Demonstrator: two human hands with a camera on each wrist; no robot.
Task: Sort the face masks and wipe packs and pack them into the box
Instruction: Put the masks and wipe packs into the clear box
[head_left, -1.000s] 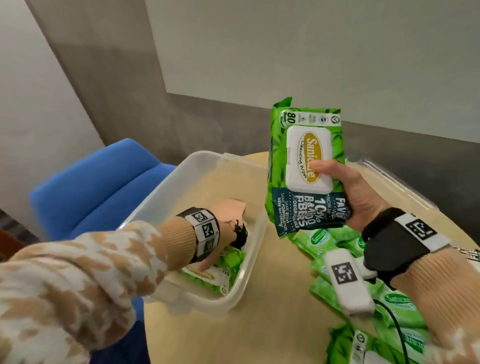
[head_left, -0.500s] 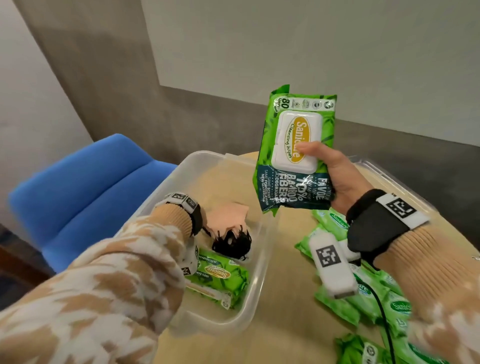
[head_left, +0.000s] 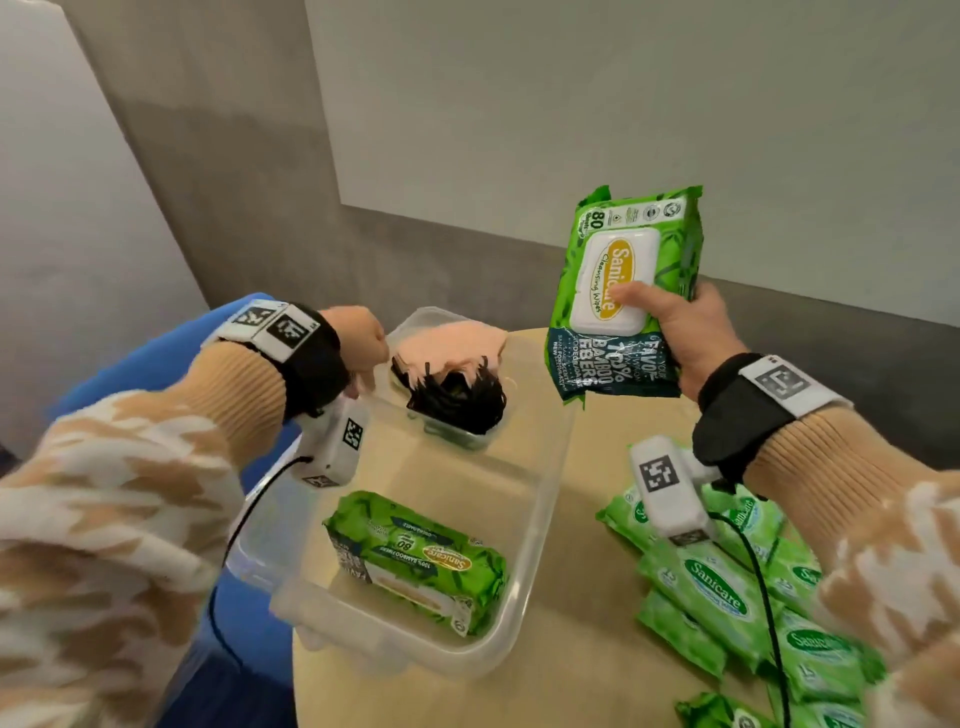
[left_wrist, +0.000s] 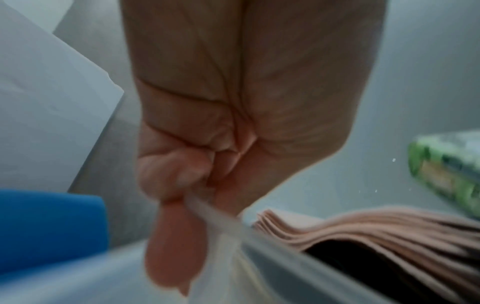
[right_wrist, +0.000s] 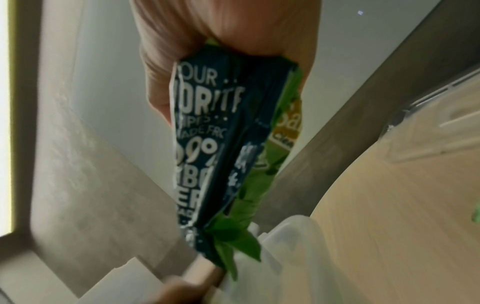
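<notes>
In the head view, the right hand (head_left: 691, 338) held a large green wipe pack with a white flip lid (head_left: 626, 291) upright in the air, thumb on the lid and fingers behind it. Below and to the left of this hand stood the clear plastic box (head_left: 540, 519) on the light wooden desk (head_left: 587, 597). The left hand (head_left: 358, 338) was clenched on the far left rim of the box. Just beside this hand, inside the box, lay a stack of pink face masks with black ear loops (head_left: 452, 364). Nearer to the person, a second green wipe pack (head_left: 421, 558) lay flat on the box floor. Under the right wrist, several small green wipe packs (head_left: 727, 597) were piled on the desk. A blue chair (head_left: 156, 353) stood behind the left arm.

In the left wrist view, the left hand (left_wrist: 233, 123) pinched the thin clear rim of the box (left_wrist: 218, 218), and the pink masks (left_wrist: 363, 226) were just to its right.

In the right wrist view, the right hand (right_wrist: 221, 41) gripped the large pack (right_wrist: 228, 154), whose lower end hung above the box edge (right_wrist: 285, 246).
</notes>
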